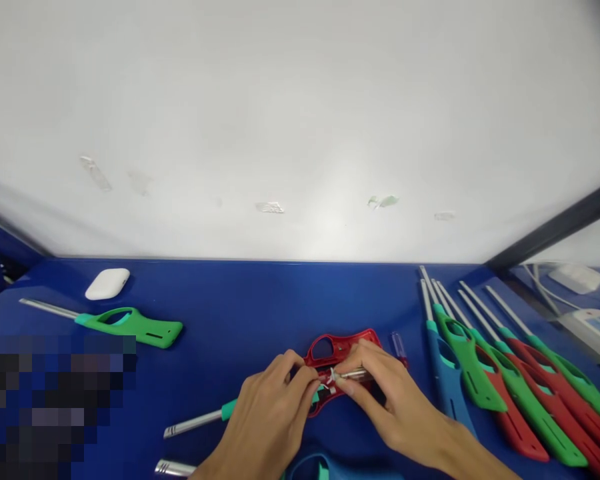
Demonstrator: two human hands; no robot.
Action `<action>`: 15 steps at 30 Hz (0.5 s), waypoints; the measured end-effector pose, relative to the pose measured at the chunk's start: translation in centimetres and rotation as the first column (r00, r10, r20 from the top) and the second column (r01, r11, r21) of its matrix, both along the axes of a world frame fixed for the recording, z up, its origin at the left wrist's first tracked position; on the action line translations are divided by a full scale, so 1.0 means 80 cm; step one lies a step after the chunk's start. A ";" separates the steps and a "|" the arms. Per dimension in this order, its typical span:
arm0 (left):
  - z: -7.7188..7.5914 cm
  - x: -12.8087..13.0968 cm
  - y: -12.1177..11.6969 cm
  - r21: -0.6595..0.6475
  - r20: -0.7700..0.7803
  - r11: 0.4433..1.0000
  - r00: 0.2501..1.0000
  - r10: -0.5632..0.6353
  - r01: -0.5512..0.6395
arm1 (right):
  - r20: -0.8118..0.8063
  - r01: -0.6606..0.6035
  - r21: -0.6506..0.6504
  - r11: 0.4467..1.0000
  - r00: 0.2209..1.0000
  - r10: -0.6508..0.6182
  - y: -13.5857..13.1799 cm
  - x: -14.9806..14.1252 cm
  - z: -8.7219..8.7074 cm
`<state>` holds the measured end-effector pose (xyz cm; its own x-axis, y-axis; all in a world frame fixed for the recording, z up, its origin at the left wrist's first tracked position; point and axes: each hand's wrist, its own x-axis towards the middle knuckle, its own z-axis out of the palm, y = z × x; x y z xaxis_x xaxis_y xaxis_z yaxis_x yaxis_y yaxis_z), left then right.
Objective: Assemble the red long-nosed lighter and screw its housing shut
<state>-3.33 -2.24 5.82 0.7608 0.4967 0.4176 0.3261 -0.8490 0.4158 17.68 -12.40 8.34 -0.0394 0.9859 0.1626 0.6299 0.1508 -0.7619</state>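
A red utility lighter lies opened in two halves on the table, one red shell half (367, 335) behind and the other under my fingers. Its metal barrel (193, 424) with a teal collar points left past my left hand. My left hand (275, 407) is closed, fingertips pinched on the lighter's inner parts beside a thin white wire. Between thumb and fingers, my right hand (387, 393) pinches a small metal-and-white inner part (353, 375) over the lower shell. The fingers hide part of the mechanism. Just behind my right hand lies a screwdriver (399, 348) with a clear handle.
Several green, red and blue lighters (525, 380) lie in a row at right. A green lighter (140, 328) and a white earbud case (107, 284) are at left. A blue lighter (350, 469) lies at the front edge. A white wall (300, 133) rises behind.
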 end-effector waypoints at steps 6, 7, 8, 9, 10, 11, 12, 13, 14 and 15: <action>-0.002 -0.001 0.001 0.008 0.008 1.000 1.000 -0.025 0.024 | 0.006 -0.027 0.024 0.999 1.000 0.026 0.002 -0.001 -0.001; -0.001 -0.002 0.001 0.008 0.003 1.000 1.000 -0.030 0.030 | 0.004 -0.026 0.025 0.999 1.000 0.026 0.001 0.000 -0.002; -0.001 -0.002 0.001 0.007 -0.002 0.999 0.999 -0.035 0.035 | 0.001 -0.025 0.030 0.999 1.000 0.025 0.001 0.000 -0.003; 0.000 -0.003 0.000 0.004 -0.006 0.999 0.999 -0.037 0.037 | -0.001 -0.022 0.034 0.999 1.000 0.022 0.001 0.000 -0.003; 0.000 -0.003 0.000 0.000 -0.010 0.999 0.999 -0.038 0.038 | -0.003 -0.020 0.035 0.999 1.000 0.020 0.001 0.001 -0.004; 0.000 -0.003 0.000 -0.007 -0.014 0.999 0.999 -0.037 0.037 | -0.004 -0.016 0.034 0.999 1.000 0.016 0.001 0.001 -0.004; 0.000 -0.003 0.000 -0.015 -0.017 0.999 0.999 -0.036 0.035 | -0.004 -0.016 0.031 0.999 1.000 0.016 0.001 0.001 -0.004; 0.000 -0.003 0.000 -0.023 -0.020 0.999 0.999 -0.036 0.036 | -0.002 -0.016 0.027 1.000 1.000 0.016 0.001 0.001 -0.003; 0.000 -0.003 0.000 -0.032 -0.024 0.999 0.999 -0.038 0.037 | 0.003 -0.016 0.024 1.000 1.000 0.016 0.001 0.001 -0.003; 0.000 -0.003 0.001 -0.042 -0.029 0.998 0.999 -0.039 0.038 | 0.014 -0.017 0.025 1.000 1.000 0.017 0.002 0.000 -0.002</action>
<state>-3.58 -2.19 5.79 0.7913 0.4834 0.3745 0.3063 -0.8434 0.4415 17.70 -12.25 8.18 -0.0587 0.9806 0.1868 0.6372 0.1809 -0.7492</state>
